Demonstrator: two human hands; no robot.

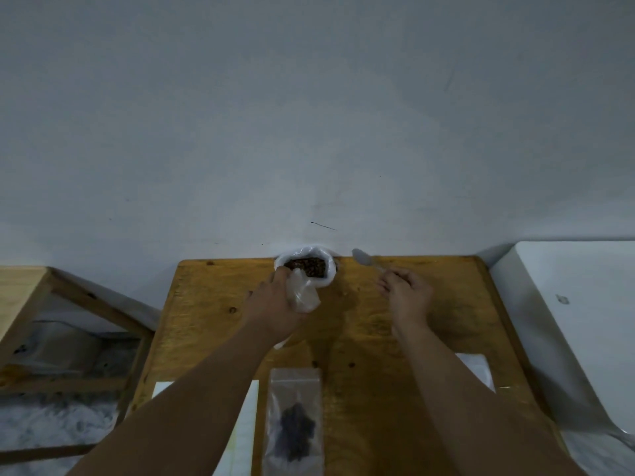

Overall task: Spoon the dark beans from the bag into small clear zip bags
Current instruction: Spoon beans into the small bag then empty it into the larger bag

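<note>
A white bag of dark beans (311, 266) stands open at the far edge of the wooden table (443, 324), against the wall. My left hand (275, 310) holds a small clear zip bag (302, 292) right beside the bean bag's rim. My right hand (407, 293) grips a metal spoon (365, 259); its bowl looks bare and points toward the bean bag from the right. A filled zip bag (295, 420) with dark beans lies flat near the front edge, between my forearms.
White sheets lie on the table at the front left (245, 424) and at the right (477, 367), partly under my arms. A wooden frame (68, 341) stands to the left. A white surface (577, 304) runs along the table's right side.
</note>
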